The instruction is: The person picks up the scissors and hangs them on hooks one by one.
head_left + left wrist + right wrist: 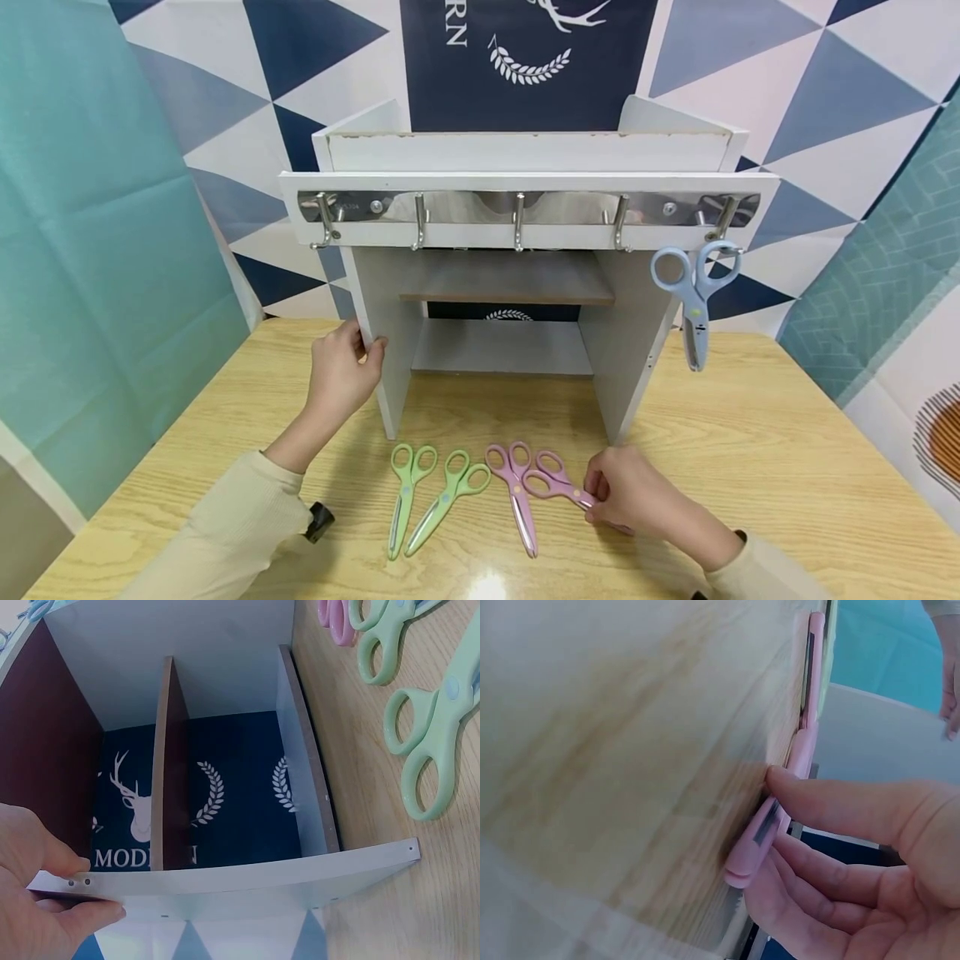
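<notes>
My left hand (341, 371) grips the front edge of the left side panel of a white shelf unit (532, 154), thumb on the inner face. In the left wrist view, that thumb and the fingers (56, 859) lie on either side of the board. Down at the right, my right hand (637, 493) pinches the blade end of a pair of pink scissors (576, 494) lying low at the tabletop. In the right wrist view, thumb and fingers stand on both sides of the pink blades (744, 859). Another pair of pink scissors (522, 517) lies just left of it.
Two pairs of green scissors (403, 504) lie on the wooden table (750, 467), left of the pink ones. Blue scissors (696, 308) hang from the rightmost hook of a metal hook rail (465, 204) across the shelf's front. A patterned cloth (225, 108) hangs behind.
</notes>
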A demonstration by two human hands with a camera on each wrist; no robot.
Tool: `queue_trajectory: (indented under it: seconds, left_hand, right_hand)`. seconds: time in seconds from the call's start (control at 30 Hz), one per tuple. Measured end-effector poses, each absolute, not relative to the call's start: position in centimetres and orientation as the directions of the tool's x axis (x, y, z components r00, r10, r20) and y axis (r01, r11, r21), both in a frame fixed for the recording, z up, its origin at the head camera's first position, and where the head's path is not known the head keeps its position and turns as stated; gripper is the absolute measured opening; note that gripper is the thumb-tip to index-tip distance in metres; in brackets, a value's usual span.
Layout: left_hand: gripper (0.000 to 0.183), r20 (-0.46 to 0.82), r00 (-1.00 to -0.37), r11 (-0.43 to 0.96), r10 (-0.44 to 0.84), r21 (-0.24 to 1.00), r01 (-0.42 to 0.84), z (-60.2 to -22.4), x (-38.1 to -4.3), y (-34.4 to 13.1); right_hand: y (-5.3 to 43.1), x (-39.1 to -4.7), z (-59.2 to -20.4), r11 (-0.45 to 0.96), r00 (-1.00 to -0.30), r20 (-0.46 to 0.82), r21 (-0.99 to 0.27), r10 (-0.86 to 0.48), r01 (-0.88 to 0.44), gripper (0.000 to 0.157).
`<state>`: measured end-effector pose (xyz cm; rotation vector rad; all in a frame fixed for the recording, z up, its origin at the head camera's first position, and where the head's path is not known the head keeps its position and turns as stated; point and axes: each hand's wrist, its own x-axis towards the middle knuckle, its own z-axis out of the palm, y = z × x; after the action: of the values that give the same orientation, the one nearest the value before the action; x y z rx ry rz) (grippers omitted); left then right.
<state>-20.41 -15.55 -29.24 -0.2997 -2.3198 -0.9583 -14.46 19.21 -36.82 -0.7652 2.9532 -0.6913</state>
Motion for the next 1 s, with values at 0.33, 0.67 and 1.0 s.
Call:
queue_trajectory:
  seconds: [0.33,0.67,1.0]
  left_hand:
    - [0.019,0.607,-0.794,0.709,-0.027,0.571,0.413,-29.4,-20.4,-15.6]
    - [0.017,0.634,-0.773,0.712,-0.014,0.550,0.437,-29.4,-20.4,-15.6]
    - [0.019,0.642,-0.767,0.707,-0.015,0.549,0.446,-29.3,-20.4,-15.6]
  right_hand:
    - [20.2,-14.9,-35.9,0.741,-0.865,-0.064,-0.549,-0.498,-0.386,0.019]
    - [21.0,-15.8,-35.8,0.678,-0.843,-0.201,-0.696,-0.499,-0.235,0.020]
    - [21.3,-16.5,-36.2,0.552,-0.776,-0.329,-0.834,-0.539,-0.030,0.019]
